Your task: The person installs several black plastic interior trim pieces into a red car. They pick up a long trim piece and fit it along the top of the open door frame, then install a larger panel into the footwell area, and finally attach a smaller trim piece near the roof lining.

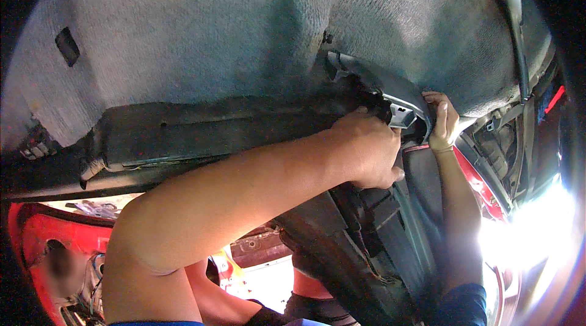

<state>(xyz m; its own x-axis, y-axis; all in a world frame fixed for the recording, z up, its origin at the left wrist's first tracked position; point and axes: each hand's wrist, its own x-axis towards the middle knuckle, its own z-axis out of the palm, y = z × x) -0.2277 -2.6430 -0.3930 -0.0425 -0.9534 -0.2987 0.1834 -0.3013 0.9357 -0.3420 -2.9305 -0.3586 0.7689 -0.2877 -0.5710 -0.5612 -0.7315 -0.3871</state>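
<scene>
A curved dark grey plastic trim piece [400,89] stands out from the grey fabric lining [201,39] of a vehicle interior. Its far-left end lies against the fabric, and a pale grey plastic part [403,116] shows in its hollow side. My right hand [442,120] grips the right end, fingers bent over the edge. Just below the hollow side is my left hand [371,150], reaching in from the left with its fingers curled. Its back faces me and hides most of the fingertips and whatever they hold.
A dark panel [220,134] runs along the fabric's lower edge. Below my hands slopes black plastic trim [372,222]. Red bodywork [73,234] with loose wires shows at lower left. Bright light glares at the right, near a belt-like strip [519,39].
</scene>
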